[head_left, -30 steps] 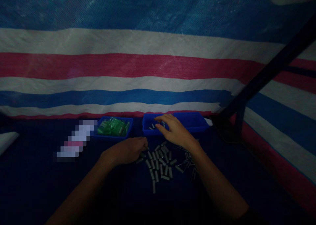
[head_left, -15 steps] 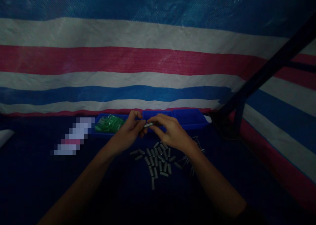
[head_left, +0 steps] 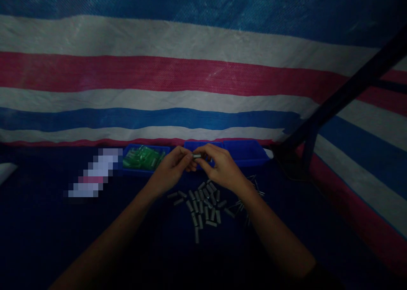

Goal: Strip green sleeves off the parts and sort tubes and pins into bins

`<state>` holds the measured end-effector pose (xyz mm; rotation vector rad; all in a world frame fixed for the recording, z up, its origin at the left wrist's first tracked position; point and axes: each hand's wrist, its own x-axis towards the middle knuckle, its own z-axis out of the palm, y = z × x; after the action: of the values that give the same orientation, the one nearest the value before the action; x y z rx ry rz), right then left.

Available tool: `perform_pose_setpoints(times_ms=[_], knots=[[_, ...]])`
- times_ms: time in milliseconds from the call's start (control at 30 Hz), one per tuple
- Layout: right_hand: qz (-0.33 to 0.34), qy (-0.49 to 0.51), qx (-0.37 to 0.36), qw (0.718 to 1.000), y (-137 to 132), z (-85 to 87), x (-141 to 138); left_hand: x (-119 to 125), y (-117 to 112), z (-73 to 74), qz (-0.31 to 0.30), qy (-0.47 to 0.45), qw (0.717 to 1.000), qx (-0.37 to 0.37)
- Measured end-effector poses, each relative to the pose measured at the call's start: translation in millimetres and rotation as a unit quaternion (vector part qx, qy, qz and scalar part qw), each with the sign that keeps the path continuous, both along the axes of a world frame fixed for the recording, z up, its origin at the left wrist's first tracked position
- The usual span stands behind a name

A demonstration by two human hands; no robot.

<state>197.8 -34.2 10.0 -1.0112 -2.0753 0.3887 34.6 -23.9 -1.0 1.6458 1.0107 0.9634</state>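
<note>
Between my two hands is a small pale grey cylinder point(head_left: 197, 156), much like the loose ones on the table. The thumb and fingers of my left hand point(head_left: 176, 165) pinch its left end. My right hand point(head_left: 218, 163) has its thumb and forefinger closed round the right end. Both hands hover over the near edge of the blue trays. Below them several grey cylinders point(head_left: 201, 207) lie scattered on the dark blue table point(head_left: 140, 239). Thin metal pins point(head_left: 239, 206) lie partly hidden behind my right forearm.
A blue tray point(head_left: 125, 168) with green plastic packets point(head_left: 143, 157) stands at the back left. Other blue trays point(head_left: 246, 151) stand behind my right hand. A pixelated sheet point(head_left: 98, 173) lies to the left. Striped sheeting point(head_left: 190, 76) hangs behind; a dark slanted bar point(head_left: 337, 99) stands right.
The two hands have drawn closer together, and the cylinder has moved slightly right and up, showing less of its length. Loose cylinders and pins stay as they were.
</note>
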Motion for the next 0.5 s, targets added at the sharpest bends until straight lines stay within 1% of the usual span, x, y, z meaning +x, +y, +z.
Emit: perform_pose_setpoints(times_ms=[67,100,133,200,267,300,333,400,500], knots=[[-0.016,-0.010,0.003,1.000,3.9,-3.2,1.9,-1.6,-1.3,-1.0,-0.015,0.072,0.997,0.004],[-0.033,-0.019,-0.001,0.999,6.7,-5.8,3.8,-3.0,-2.8,-1.4,-0.034,0.130,0.991,0.017],[-0.052,-0.035,-0.010,0.998,10.0,-9.2,6.1,-4.5,-5.0,-1.8,-0.065,0.196,0.978,0.037],[-0.082,-0.083,-0.041,0.992,17.0,-17.7,11.3,-7.2,-10.5,-3.5,-0.151,0.319,0.932,0.086],[-0.099,-0.122,-0.072,0.985,23.4,-26.8,15.7,-8.4,-16.3,-6.4,-0.214,0.392,0.886,0.124],[-0.106,-0.128,-0.083,0.983,25.8,-30.7,17.1,-8.4,-18.7,-8.1,-0.227,0.412,0.872,0.136],[-0.117,-0.125,-0.088,0.981,27.7,-33.8,17.9,-8.0,-20.5,-9.7,-0.228,0.427,0.863,0.145],[-0.152,-0.114,-0.088,0.978,29.5,-37.5,17.9,-6.8,-22.6,-12.3,-0.219,0.447,0.853,0.155],[-0.204,-0.114,-0.094,0.968,29.5,-37.8,16.3,-5.6,-22.9,-13.9,-0.222,0.470,0.840,0.155]])
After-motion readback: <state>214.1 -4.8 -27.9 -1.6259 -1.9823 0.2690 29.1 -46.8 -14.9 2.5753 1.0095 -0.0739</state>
